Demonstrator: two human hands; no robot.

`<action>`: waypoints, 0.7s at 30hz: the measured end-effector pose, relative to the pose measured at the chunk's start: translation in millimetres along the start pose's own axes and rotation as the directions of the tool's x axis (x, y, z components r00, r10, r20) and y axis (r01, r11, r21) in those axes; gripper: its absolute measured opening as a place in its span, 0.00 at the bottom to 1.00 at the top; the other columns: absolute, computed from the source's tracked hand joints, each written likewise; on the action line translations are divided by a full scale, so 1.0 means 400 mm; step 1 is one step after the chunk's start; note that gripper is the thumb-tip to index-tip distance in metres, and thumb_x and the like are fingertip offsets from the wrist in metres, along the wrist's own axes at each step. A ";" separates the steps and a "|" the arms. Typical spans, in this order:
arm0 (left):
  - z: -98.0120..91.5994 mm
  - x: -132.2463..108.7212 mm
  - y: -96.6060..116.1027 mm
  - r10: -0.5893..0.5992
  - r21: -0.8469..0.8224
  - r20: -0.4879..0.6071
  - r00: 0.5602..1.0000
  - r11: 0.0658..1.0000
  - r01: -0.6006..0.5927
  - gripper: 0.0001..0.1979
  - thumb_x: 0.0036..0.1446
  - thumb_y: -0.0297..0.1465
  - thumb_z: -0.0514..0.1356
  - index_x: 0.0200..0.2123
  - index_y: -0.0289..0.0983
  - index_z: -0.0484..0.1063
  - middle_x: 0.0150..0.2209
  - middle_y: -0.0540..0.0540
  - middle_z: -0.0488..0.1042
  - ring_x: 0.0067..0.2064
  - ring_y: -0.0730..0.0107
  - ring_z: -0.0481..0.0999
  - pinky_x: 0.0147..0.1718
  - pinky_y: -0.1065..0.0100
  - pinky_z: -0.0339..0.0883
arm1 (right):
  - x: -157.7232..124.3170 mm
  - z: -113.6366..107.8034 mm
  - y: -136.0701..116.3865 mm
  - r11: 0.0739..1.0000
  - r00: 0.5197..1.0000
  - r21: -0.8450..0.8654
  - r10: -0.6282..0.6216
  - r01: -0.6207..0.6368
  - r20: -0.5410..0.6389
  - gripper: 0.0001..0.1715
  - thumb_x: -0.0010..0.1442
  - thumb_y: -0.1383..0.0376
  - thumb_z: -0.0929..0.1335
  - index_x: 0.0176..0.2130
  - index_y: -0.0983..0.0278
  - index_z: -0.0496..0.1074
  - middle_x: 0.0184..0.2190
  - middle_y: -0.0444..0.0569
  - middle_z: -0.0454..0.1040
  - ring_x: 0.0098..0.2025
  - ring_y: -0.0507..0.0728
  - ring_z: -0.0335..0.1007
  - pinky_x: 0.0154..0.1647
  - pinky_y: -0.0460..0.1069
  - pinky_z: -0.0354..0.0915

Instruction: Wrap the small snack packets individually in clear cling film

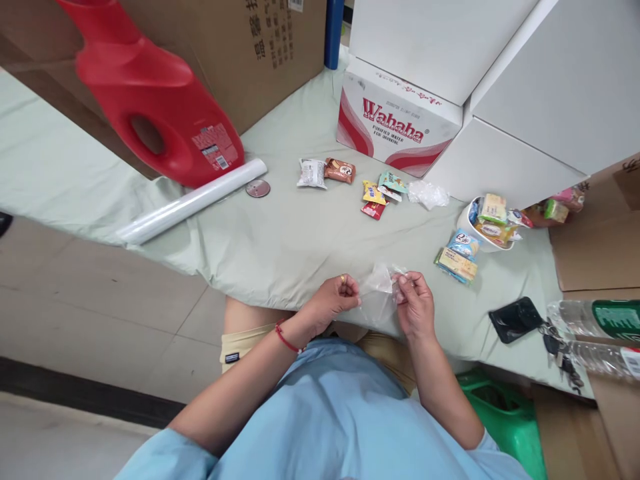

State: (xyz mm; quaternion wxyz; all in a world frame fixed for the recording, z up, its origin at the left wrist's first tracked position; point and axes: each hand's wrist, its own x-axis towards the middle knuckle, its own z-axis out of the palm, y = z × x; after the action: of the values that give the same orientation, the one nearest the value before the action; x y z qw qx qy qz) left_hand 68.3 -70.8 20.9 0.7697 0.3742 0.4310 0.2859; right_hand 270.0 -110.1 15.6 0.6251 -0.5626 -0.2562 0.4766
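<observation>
A clear plastic bag (377, 293) is stretched between my two hands above the table's front edge. My left hand (337, 299) pinches its left side, the fingers curled in. With thumb and fingertips, my right hand (415, 300) grips the bag's crumpled right side. Beyond the hands lie a yellow snack packet (373, 192), a red packet (374, 211) and a teal packet (393, 181), close together. A crumpled clear plastic bag (429, 194) rests to their right. Farther left, a grey packet (313, 173) touches a brown packet (341, 171).
A white bowl (500, 247) of snacks stands right, with a blue packet (465, 244) and a biscuit pack (456, 265) beside it. A phone (516, 319), keys (561, 353) and bottles (575, 319) lie at the right edge. A red jug (165, 100) and plastic roll (195, 202) are left.
</observation>
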 end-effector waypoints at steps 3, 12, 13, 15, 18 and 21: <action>-0.011 0.007 0.001 0.044 -0.029 -0.176 0.983 0.998 -0.050 0.13 0.40 0.29 0.67 0.32 0.39 0.70 0.26 0.56 0.67 0.27 0.75 0.62 0.28 0.71 0.54 | 0.010 -0.013 -0.008 0.995 0.998 0.088 0.051 -0.049 -0.026 0.24 0.49 0.54 0.82 0.35 0.58 0.69 0.35 0.42 0.79 0.21 0.46 0.52 0.21 0.44 0.54; -0.036 -0.003 0.019 0.016 0.044 -0.214 0.977 0.999 -0.007 0.10 0.47 0.35 0.65 0.33 0.38 0.77 0.19 0.57 0.61 0.22 0.74 0.57 0.25 0.68 0.47 | 0.019 -0.032 -0.001 0.985 0.999 -0.168 0.031 -0.026 0.025 0.23 0.49 0.51 0.82 0.39 0.60 0.78 0.30 0.41 0.75 0.27 0.49 0.62 0.27 0.45 0.58; -0.034 -0.003 0.017 0.023 0.072 -0.199 0.980 0.997 -0.009 0.08 0.47 0.36 0.65 0.31 0.38 0.76 0.19 0.57 0.62 0.23 0.74 0.57 0.25 0.68 0.48 | 0.017 -0.031 0.002 0.975 1.000 -0.224 0.009 -0.003 0.024 0.23 0.48 0.51 0.82 0.37 0.61 0.78 0.29 0.41 0.75 0.29 0.50 0.63 0.29 0.45 0.59; -0.027 -0.002 0.014 0.070 0.093 -0.198 0.978 0.994 -0.052 0.08 0.47 0.37 0.67 0.27 0.39 0.74 0.21 0.56 0.64 0.25 0.73 0.59 0.27 0.68 0.51 | 0.014 -0.027 0.006 0.966 0.999 -0.254 -0.033 0.037 0.021 0.21 0.49 0.52 0.82 0.33 0.62 0.78 0.30 0.42 0.75 0.32 0.51 0.65 0.34 0.46 0.62; -0.021 0.002 0.017 0.191 -0.024 -0.271 0.943 0.978 -0.205 0.11 0.44 0.35 0.68 0.22 0.39 0.69 0.29 0.51 0.71 0.34 0.70 0.68 0.35 0.68 0.60 | 0.016 -0.024 0.000 0.990 0.993 -0.101 -0.108 0.103 -0.049 0.20 0.48 0.54 0.83 0.33 0.61 0.76 0.31 0.41 0.74 0.35 0.51 0.68 0.41 0.47 0.64; -0.026 0.002 0.032 0.197 -0.230 -0.317 0.928 0.933 -0.276 0.15 0.41 0.33 0.72 0.21 0.38 0.66 0.39 0.47 0.75 0.42 0.69 0.72 0.43 0.68 0.64 | 0.025 -0.033 -0.016 0.987 0.990 0.113 -0.105 0.116 -0.098 0.21 0.47 0.56 0.83 0.32 0.60 0.73 0.36 0.43 0.77 0.38 0.53 0.71 0.40 0.47 0.67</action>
State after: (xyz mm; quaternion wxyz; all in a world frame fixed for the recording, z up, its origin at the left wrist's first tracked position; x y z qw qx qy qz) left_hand 58.0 -59.5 27.4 0.7017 0.2696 0.4469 0.4849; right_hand 287.5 -106.8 16.2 0.6939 -0.5307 -0.2295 0.4291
